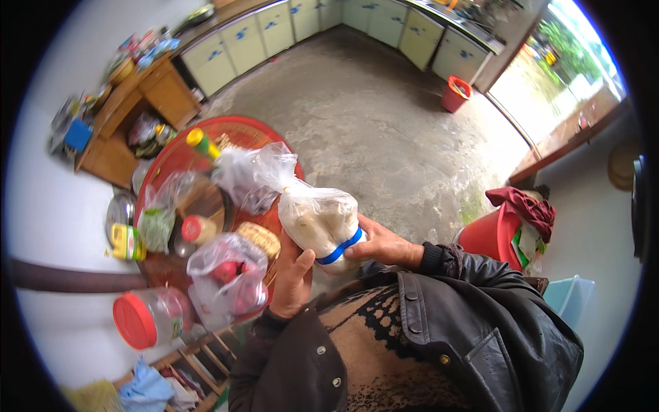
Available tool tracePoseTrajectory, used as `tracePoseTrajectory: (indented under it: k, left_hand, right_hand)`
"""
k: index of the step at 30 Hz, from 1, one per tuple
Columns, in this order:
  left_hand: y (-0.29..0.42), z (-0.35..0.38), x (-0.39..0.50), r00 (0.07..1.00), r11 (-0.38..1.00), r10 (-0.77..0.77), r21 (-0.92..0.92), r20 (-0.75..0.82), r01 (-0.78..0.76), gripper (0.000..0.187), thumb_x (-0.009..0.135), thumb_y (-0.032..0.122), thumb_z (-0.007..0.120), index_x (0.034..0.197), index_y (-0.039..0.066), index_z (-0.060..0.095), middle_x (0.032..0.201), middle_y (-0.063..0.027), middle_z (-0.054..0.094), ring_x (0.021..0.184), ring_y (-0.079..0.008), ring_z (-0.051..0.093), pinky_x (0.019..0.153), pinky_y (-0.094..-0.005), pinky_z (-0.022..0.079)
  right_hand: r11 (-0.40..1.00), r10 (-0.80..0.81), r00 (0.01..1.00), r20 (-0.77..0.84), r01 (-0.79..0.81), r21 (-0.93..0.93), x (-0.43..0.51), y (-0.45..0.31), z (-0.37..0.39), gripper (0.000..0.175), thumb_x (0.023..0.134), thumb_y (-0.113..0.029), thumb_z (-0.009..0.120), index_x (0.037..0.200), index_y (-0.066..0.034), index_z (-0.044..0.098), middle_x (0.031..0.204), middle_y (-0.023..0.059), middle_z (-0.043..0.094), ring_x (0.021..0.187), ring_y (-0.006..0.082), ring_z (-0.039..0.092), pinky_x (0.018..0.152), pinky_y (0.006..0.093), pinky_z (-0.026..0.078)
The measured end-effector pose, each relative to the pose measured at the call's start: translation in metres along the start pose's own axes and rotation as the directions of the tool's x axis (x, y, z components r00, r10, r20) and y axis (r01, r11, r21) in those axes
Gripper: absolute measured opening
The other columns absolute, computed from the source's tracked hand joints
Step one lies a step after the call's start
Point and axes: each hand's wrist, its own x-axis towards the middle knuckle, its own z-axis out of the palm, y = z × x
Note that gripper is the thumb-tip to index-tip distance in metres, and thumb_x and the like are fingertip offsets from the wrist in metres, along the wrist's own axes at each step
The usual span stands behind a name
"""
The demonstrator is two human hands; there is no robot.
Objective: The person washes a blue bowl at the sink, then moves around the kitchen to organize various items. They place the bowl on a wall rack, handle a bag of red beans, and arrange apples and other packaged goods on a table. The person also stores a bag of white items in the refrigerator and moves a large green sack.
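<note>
A clear plastic bag of pale, lumpy contents [314, 219] is held up before my chest, its neck gathered and twisted at the top. A blue band [340, 248] runs around its lower part. My right hand [383, 244] grips the bag from the right, thumb over the band. On the other side my left hand [293, 273] supports it, thumb raised; the fingers are partly hidden behind the bag. Just left of that hand, on the round red table [247, 123], sit a bag of red fruit [226, 273] and a packet of pale, grainy food [260, 240].
The table also bears a yellow-capped bottle [202, 142], a red-lidded jar [198, 229] and other plastic bags [242, 175]. A large red-lidded plastic jar [149, 316] lies near its edge. A red bucket [455, 93] stands by the doorway, a larger red bin [489, 234] to my right.
</note>
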Motion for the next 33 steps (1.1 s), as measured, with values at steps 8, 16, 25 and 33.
tracePoseTrajectory:
  k: [8, 16, 25, 33]
  left_hand:
    - [-0.021, 0.052, 0.136, 0.983, 0.984, -0.17, 0.066, 0.065, 0.166, 0.045, 0.092, 0.027, 0.047, 0.13, 0.003, 0.037, 0.119, -0.0131, 0.052, 0.105, -0.023, 0.053, 0.092, -0.0364, 0.041]
    - [-0.054, 0.064, 0.248, 0.928, 0.926, -0.372, 0.052, -0.028, 0.373, 0.031, 0.094, 0.025, 0.043, 0.113, 0.002, 0.053, 0.097, -0.0122, 0.063, 0.088, -0.0236, 0.062, 0.083, -0.0373, 0.049]
    - [-0.122, 0.12, 0.413, 0.826, 0.804, -0.555, 0.191, -0.1, 0.564, 0.032, 0.091, 0.023, 0.051, 0.113, 0.0, 0.051, 0.092, -0.0119, 0.061, 0.082, -0.0235, 0.058, 0.078, -0.0371, 0.048]
    - [-0.204, 0.218, 0.618, 0.783, 0.773, -0.613, 0.283, 0.106, 0.568, 0.026, 0.09, 0.026, 0.052, 0.108, 0.007, 0.058, 0.09, -0.004, 0.063, 0.08, -0.0164, 0.059, 0.077, -0.0308, 0.048]
  right_hand:
    - [0.842, -0.062, 0.997, -0.034, 0.071, 0.535, -0.021, -0.016, -0.153, 0.069, 0.075, -0.022, 0.064, 0.132, 0.0014, 0.033, 0.125, 0.0135, 0.049, 0.113, 0.0221, 0.048, 0.098, 0.035, 0.037]
    - [0.563, -0.119, 0.959, -0.256, 0.278, 0.778, -0.052, -0.027, -0.279, 0.057, 0.082, -0.033, 0.054, 0.128, -0.0019, 0.041, 0.122, 0.0148, 0.053, 0.109, 0.0267, 0.053, 0.096, 0.0426, 0.04]
    - [0.287, 0.002, 0.736, -0.677, 0.648, 0.705, -0.09, -0.034, -0.435, 0.05, 0.084, -0.033, 0.055, 0.125, -0.0088, 0.045, 0.121, 0.0092, 0.053, 0.109, 0.0264, 0.052, 0.097, 0.0476, 0.038]
    - [0.195, 0.163, 0.387, -0.907, 0.889, 0.415, -0.145, -0.063, -0.577, 0.04, 0.083, -0.021, 0.058, 0.118, -0.0055, 0.049, 0.112, 0.0097, 0.058, 0.102, 0.0265, 0.056, 0.093, 0.0482, 0.041]
